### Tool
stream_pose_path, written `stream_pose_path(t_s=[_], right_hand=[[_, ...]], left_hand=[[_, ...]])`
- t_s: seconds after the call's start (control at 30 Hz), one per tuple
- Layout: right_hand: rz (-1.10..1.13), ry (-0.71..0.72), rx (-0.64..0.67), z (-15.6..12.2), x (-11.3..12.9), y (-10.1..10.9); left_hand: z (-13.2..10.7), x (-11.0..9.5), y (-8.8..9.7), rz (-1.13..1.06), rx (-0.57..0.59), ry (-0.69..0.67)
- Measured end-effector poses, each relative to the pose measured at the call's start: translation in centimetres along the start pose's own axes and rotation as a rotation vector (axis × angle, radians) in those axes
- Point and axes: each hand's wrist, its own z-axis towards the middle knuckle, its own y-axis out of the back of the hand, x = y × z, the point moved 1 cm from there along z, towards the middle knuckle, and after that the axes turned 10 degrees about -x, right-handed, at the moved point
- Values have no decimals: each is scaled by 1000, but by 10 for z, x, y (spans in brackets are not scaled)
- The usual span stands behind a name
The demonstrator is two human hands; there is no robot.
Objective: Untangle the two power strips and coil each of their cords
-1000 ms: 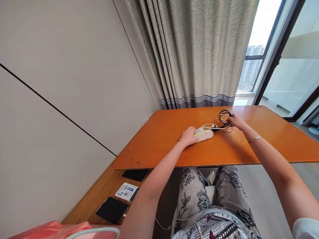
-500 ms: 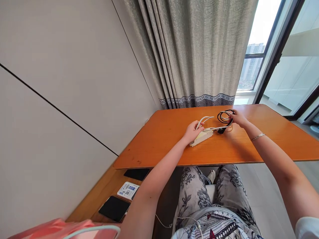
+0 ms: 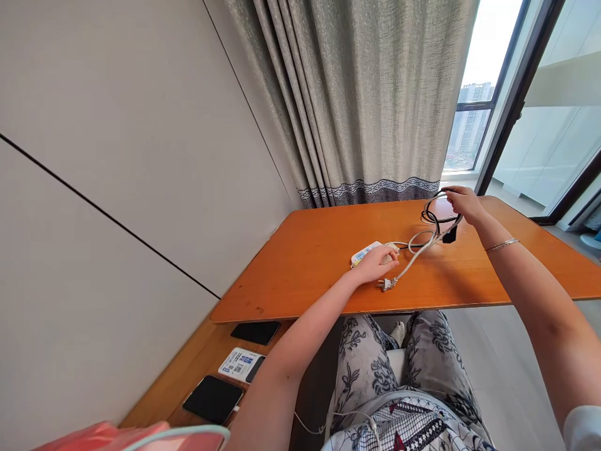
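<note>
A white power strip (image 3: 360, 255) with blue-marked sockets lies on the orange wooden table. My left hand (image 3: 375, 264) is over its near side, covering part of it, fingers loosely extended and apart. Just right of that hand, a white two-pin plug (image 3: 387, 284) hangs or rests by the table's front edge; I cannot tell which. Its white cable (image 3: 417, 255) runs up to my right hand (image 3: 464, 203), which is closed around looped cables. Among these are a black cable (image 3: 426, 218) and a black plug or adapter block (image 3: 449, 235) dangling below the fingers.
The table (image 3: 282, 269) meets a pale wall panel (image 3: 141, 156) on the left. A grey curtain (image 3: 375, 100) hangs behind it. On a lower wooden ledge lie a black phone (image 3: 213, 399), a white printed card or box (image 3: 240, 364) and another dark flat device (image 3: 256, 332).
My right hand has lifted the cables up and to the right. My left hand has let go of the white cable and turned over the power strip; the white plug now shows near the table's front edge.
</note>
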Motion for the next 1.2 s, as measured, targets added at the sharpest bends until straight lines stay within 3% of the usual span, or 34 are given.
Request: stream_pose_path(t_s=[0.2, 0.37, 0.6, 0.8, 1.07, 1.2], right_hand=[[-600, 375, 23, 6, -1, 22], [-843, 498, 134, 4, 7, 26], [-1123, 620, 143, 12, 11, 40], [-1194, 608, 47, 16, -17, 56], [-1203, 525, 202, 0, -54, 36], [-1092, 719, 123, -30, -53, 16]], left_hand=[[1, 24, 5, 337, -24, 222], [-1, 43, 8, 457, 72, 361], [-2, 59, 16, 450, 67, 363], [-4, 81, 28, 457, -22, 499], [-3, 96, 28, 467, -145, 588], [-3, 99, 28, 431, -192, 622]])
